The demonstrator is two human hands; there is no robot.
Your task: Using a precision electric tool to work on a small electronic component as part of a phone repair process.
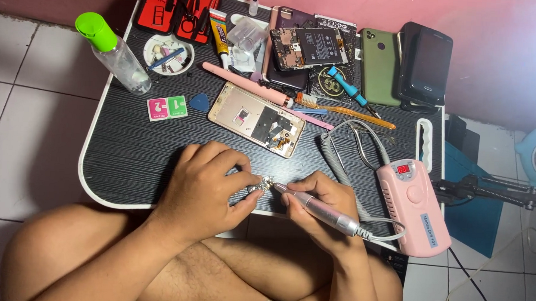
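The left hand (209, 187) pinches a small, shiny metal piece (263, 184) between thumb and forefinger, just above the near edge of the low black table (129, 156). The piece is too small to name more closely. The right hand (323, 204) is closed in a pen grip around a pink-and-silver rotary handpiece (319, 210), whose thin tip meets the metal piece from the right.

To my eye the work calls for a steady pinch that leaves the worked face clear of the fingertips, since the tip sits very close to the thumb. Resting both wrists on the table edge or the knees would damp any shake. A light touch should serve better than pressing, and the piece could slip or fly off if the bit grabs.

A coiled grey cord (334, 156) runs from the handpiece to a pink control box (413, 205) at the right, so slack there matters too. Beyond the hands lies an opened gold phone frame (257, 120), with a blue triangular pick (200, 102) and a pink-and-green packet (167, 107) to its left. Farther back stand a clear bottle with a green cap (113, 50), a red tool case (178, 8), a small white dish (168, 53), a phone with its back off (299, 49), a green phone case (379, 65) and a stack of dark phones (425, 64).
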